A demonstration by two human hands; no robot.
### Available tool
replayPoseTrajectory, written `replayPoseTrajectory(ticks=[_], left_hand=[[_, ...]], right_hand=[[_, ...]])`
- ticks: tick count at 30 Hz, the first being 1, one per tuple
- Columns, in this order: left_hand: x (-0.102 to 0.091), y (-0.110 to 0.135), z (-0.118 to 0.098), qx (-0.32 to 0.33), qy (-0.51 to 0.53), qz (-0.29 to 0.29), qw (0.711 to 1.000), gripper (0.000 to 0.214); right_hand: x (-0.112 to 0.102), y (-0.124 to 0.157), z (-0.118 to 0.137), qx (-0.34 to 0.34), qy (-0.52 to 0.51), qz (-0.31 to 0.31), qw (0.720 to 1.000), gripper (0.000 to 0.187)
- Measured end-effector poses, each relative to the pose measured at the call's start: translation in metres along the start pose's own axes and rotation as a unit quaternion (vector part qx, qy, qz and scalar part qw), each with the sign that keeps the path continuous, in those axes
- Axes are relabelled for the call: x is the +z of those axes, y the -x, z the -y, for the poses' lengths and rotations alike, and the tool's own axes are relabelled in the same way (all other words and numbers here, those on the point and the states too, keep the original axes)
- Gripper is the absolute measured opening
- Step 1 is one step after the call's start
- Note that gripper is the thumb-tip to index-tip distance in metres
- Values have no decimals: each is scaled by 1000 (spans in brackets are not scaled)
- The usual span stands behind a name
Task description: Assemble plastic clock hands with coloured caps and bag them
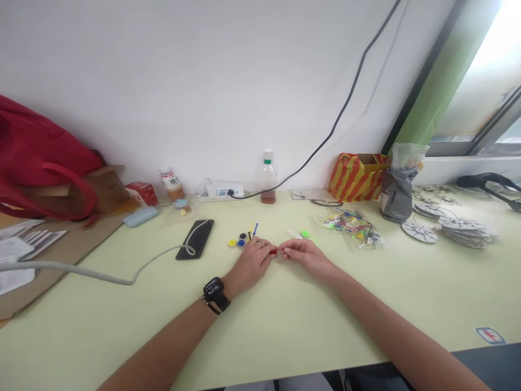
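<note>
Over the middle of the table, my left hand (256, 259) has its fingers closed on a small red piece (273, 252). My right hand (308, 257) meets it from the other side, thumb and fingertips pinching what looks like a thin red stick joined to or touching that piece. The fingers partly hide both. Just beyond my left hand lie small round pieces: a yellow one (232, 244), a black one (243, 237) and a blue one (241, 244). Beside them is a blue stick (255, 229). A bright green round piece (305, 234) lies beyond my right hand.
Left of my hands lies a black phone (194, 240) with a grey cable across it. Plastic bags of coloured parts (353, 227) lie to the right, near stacked white discs (466, 231). A bottle (268, 179) and a power strip (222, 190) stand by the wall.
</note>
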State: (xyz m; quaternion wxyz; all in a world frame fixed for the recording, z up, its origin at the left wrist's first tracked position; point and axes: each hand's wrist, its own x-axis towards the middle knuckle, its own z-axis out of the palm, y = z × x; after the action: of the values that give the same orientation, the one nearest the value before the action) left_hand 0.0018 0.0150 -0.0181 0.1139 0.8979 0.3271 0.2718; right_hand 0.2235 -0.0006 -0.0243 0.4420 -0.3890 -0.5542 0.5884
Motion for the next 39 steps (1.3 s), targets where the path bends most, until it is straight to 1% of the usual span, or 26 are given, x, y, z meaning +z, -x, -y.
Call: replayPoseTrajectory(ticks=[9, 15, 21, 26, 33, 39], left_hand=[[-1, 1, 0, -7, -1, -4, 1000, 24], [-1, 1, 1, -15, -4, 0, 1000, 24], [1, 1, 3, -14, -1, -7, 1000, 24], [0, 1, 1, -11, 1, -16, 1000, 24], [-1, 0, 0, -9, 8, -27, 1000, 24], [-3, -1, -2, -7, 11, -47, 999, 23]], right_hand=[[-1, 0, -2, 37, -88, -8, 995, 28], [0, 0, -2, 36, -85, -8, 996, 31], [1, -3, -6, 34, -84, -30, 995, 38], [2, -4, -7, 32, -86, -33, 995, 41], [1, -3, -8, 33, -129, -32, 991, 33], [1, -3, -5, 25, -158, -8, 987, 27]])
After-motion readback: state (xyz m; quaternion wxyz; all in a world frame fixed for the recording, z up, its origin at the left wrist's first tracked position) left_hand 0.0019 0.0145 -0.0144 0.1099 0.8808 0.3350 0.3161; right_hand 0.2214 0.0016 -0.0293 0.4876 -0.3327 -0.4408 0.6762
